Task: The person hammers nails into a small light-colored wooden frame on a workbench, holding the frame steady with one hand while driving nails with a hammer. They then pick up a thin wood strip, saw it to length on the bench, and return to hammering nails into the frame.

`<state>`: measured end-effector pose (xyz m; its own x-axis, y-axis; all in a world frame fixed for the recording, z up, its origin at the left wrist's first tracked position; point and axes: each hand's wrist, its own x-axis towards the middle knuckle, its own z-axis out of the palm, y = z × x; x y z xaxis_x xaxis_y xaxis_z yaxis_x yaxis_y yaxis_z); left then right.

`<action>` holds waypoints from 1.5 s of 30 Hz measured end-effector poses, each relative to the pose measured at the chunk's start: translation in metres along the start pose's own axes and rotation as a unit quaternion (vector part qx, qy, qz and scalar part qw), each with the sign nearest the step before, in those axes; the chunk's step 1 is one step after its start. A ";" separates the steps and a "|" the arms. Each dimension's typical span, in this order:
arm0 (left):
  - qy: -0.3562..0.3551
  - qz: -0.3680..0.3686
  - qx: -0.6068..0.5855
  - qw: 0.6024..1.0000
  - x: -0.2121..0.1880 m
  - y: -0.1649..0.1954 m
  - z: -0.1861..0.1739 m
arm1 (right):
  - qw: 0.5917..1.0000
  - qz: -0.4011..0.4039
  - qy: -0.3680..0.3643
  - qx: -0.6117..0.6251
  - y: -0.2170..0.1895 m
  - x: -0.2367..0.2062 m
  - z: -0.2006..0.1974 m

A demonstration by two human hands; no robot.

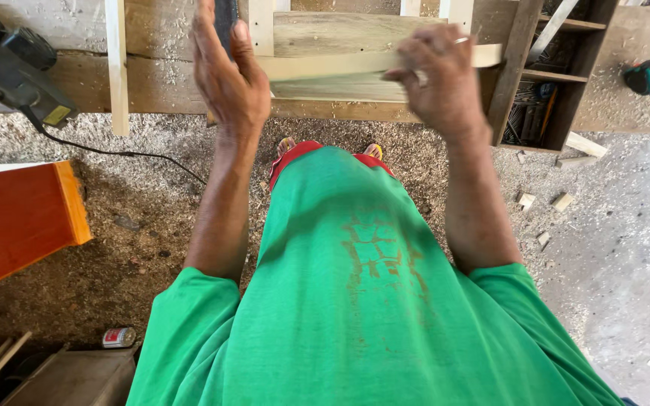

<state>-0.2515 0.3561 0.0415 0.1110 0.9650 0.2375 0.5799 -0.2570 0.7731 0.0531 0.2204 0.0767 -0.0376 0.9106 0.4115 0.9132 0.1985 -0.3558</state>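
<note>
Pale wood strip [355, 64] up in both hands over the bench.

Right hand [438, 79] is clamped round the strip near its far end, fingers curled over the top edge, a ring showing; left hand [227, 75] is raised upright with a dark block-like tool [226, 19] pinched between thumb and fingers, its top cut off by the frame, so what it is I can't tell. Strip sits level, blurred, just above the rough plank workbench [340, 34]. Sawdust floor [152, 218] is thick with shavings, offcuts [562, 201] scattered to the right, so plenty of cutting looks done; the strip itself reads as mid-work, not yet fixed to anything. Electric planer [9, 68] rests at the left, a green and red tool [648, 75] at the right, an orange board [16, 218] lower left.
</note>
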 end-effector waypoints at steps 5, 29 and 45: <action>0.018 0.132 0.175 0.976 -0.004 0.018 0.006 | 0.999 0.009 -0.006 -0.043 0.013 0.013 0.032; -0.145 0.338 0.125 0.921 0.037 -0.010 -0.052 | 0.997 0.054 0.032 -0.052 0.009 -0.024 -0.037; -0.204 0.239 -0.040 0.948 0.045 -0.007 -0.067 | 0.979 0.127 0.069 0.142 0.015 -0.019 -0.042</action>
<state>-0.3047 0.3977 0.0867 0.6583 0.6724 0.3383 0.3227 -0.6582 0.6802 0.0842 0.1906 0.0990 0.2491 0.8902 0.3814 0.7352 0.0826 -0.6728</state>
